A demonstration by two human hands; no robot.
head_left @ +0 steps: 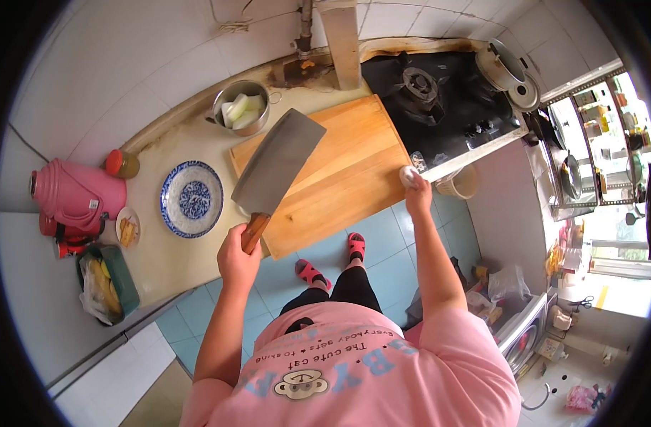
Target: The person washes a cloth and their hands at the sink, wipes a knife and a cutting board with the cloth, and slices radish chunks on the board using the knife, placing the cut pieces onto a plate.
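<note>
cleaver in the left grip, wad in the right

taking the view as a clock face, the cleaver (282, 160) sits at eleven, over the near-left part of the board (347, 171); whether it touches the wood i cannot tell. the left grip (238, 252), at eight, is closed round the handle (255, 233), blade aimed at one. the right grip (418, 193), toward three, is curled on a white wad (408, 175) at the board's corner; whether it clasps the board too is unclear. the cleaver should feel stiff and blade-heavy, so the handle close to the blade seems the best hold. the wad looks soft and light, safe to squeeze anywhere.
</note>
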